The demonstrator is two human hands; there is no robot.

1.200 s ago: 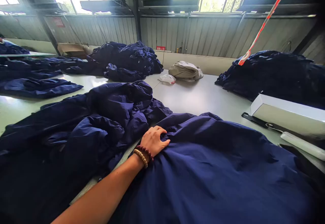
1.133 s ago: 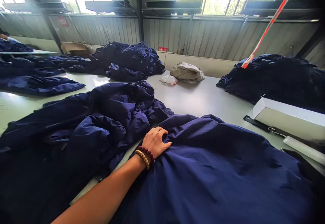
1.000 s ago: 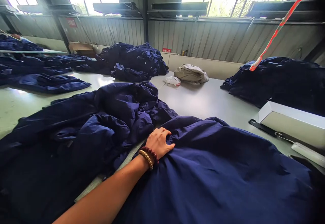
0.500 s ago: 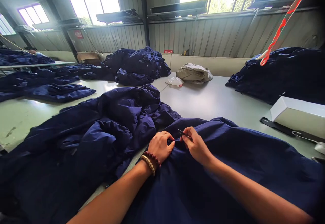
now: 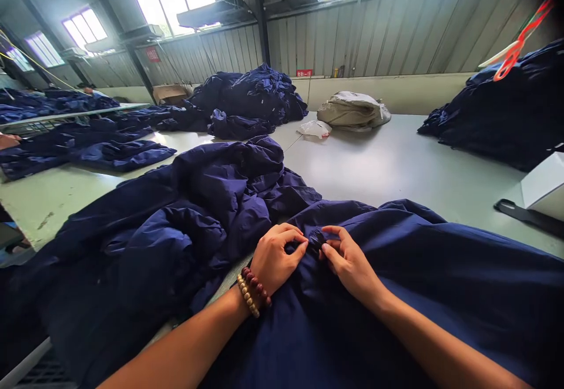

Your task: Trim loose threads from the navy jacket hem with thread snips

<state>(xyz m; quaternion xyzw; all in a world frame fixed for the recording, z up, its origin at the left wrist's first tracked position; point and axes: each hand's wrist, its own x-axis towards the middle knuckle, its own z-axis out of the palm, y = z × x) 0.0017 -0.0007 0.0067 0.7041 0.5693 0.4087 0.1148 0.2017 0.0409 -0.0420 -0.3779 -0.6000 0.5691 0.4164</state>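
Bright daylight glare from hazy windows (image 5: pixel 174 0), glossy tabletop (image 5: pixel 361 163) reflections, deep foreground shadows, dark right corners.

Both forearms reach in from the lower edge, bare, and angle toward each other. The left hand (image 5: pixel 278 258) is back up, its wrist bent, thumb and index fingertips meeting in a rounded pinch. Two beaded bracelets (image 5: pixel 254 292), one dark red and one gold-toned, circle the left wrist. The right hand (image 5: pixel 348 264) faces it, just beside, with thumb and index finger extended and slightly apart, the other fingers curled and partly hidden.
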